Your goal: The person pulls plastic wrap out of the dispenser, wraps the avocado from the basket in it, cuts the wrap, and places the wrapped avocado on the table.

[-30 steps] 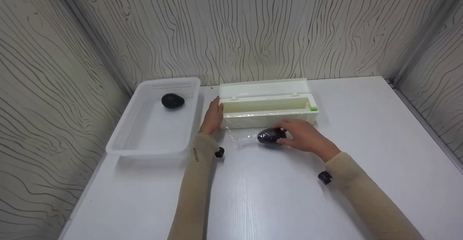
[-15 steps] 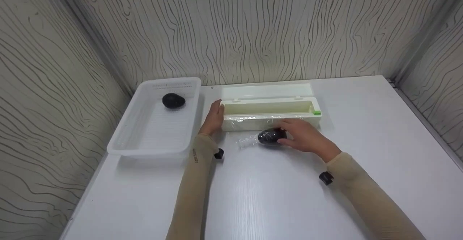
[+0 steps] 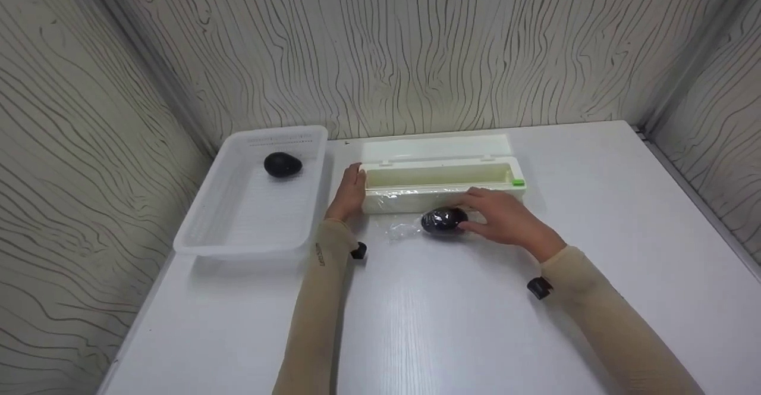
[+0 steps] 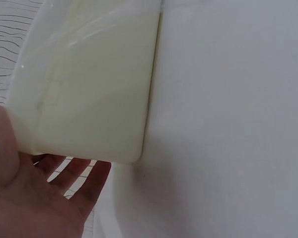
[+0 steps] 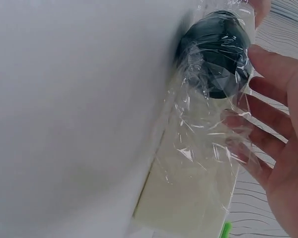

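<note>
A dark avocado (image 3: 443,220) loosely wrapped in clear cling film (image 5: 208,129) lies before a long cream cling film dispenser (image 3: 443,201), its lid folded back. My right hand (image 3: 502,219) is at the avocado's right side. In the right wrist view its thumb touches the wrapped fruit, while loosely bent, spread fingers lie behind the film. My left hand (image 3: 348,196) holds the dispenser's left end, thumb over the edge and fingers along the end wall (image 4: 79,156). A loose film tail (image 3: 401,228) crumples left of the fruit.
At left stands a white plastic tray (image 3: 250,246) with another dark avocado (image 3: 283,165) in it. A green slider (image 3: 518,182) sits at the dispenser's right corner. The white table (image 3: 416,317) meets patterned walls (image 3: 416,44) behind and at both sides.
The dispenser's lid has tipped further back and the film tail has shortened. My right hand has slid slightly right off the avocado, its fingers looser. The left hand stays at the dispenser's end.
</note>
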The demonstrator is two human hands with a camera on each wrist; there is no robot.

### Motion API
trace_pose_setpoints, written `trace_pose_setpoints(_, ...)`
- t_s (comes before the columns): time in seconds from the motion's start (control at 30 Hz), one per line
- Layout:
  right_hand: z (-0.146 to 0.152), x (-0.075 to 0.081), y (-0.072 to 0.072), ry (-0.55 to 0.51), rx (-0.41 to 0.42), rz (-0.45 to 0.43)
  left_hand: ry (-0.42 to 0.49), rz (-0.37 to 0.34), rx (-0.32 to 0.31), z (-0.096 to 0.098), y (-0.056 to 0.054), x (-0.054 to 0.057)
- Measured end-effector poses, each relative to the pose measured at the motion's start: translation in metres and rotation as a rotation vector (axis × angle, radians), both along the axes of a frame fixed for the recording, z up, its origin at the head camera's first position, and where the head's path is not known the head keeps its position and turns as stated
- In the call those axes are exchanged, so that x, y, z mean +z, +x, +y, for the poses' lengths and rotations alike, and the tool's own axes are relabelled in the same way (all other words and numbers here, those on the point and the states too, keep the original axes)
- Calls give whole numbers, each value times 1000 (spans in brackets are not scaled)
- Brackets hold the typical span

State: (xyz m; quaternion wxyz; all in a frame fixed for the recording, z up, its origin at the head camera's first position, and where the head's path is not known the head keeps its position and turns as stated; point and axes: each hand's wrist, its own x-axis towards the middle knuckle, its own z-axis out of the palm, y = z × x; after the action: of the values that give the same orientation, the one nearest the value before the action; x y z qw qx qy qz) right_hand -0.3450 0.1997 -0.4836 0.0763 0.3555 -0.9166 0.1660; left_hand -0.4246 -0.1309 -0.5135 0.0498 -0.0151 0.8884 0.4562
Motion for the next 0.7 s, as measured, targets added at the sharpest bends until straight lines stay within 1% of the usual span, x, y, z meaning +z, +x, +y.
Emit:
trace_pose_setpoints(0.1, 9, 6, -3, -45, -49, 56, -1, 10, -1, -1, 0, 0)
trace_pose_setpoints(0.17, 18, 9, -7, -88, -94, 118, 6, 18, -1, -1, -1, 0)
trace_pose_setpoints(0.27, 34, 12, -14, -141, -187, 208, 9, 23, -1, -1, -1, -1)
trace_pose_setpoints(0.33, 45, 11, -18, -160, -257, 237, 0, 29, -6, -1, -2, -2)
trace_pose_setpoints(0.4, 54, 9, -21, -162, -319, 232, -7, 36, -7, -1, -3, -2)
trace_pose_setpoints(0.47, 62, 5, -24, -155, -358, 199, -10, 43, -3, -1, -3, -3)
trace_pose_setpoints(0.57, 69, 1, -27, -151, -377, 143, -2, 45, 12, -1, -3, -4)
trace_pose_setpoints(0.7, 75, 0, -28, -188, -386, 89, 1, 57, 0, 0, -3, -6)
